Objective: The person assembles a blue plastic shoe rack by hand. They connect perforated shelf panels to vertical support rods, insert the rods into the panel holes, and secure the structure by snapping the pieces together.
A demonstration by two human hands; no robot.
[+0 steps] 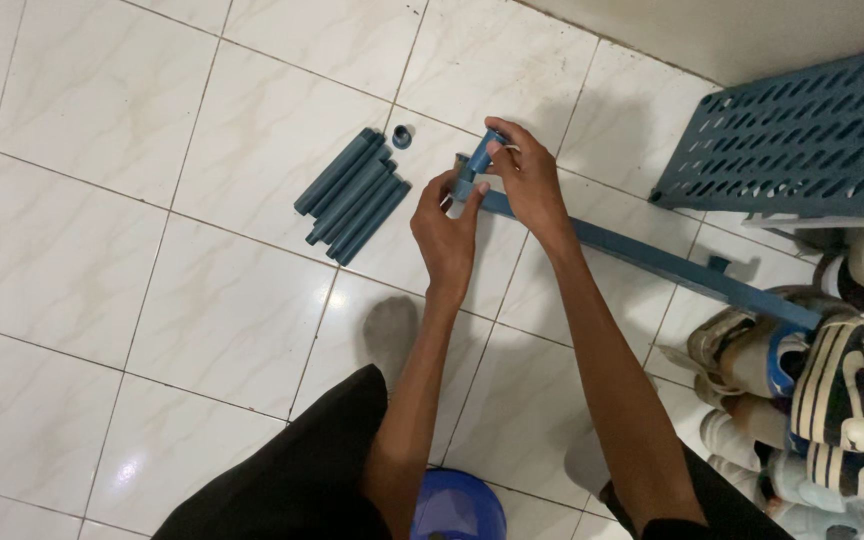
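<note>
A single head-worn camera looked steeply down at the tiled floor (102, 200) from above the person's own arms. It sat fairly near (both forearms filled the lower frame), facing forward toward a wall base (752, 30) at top.
</note>
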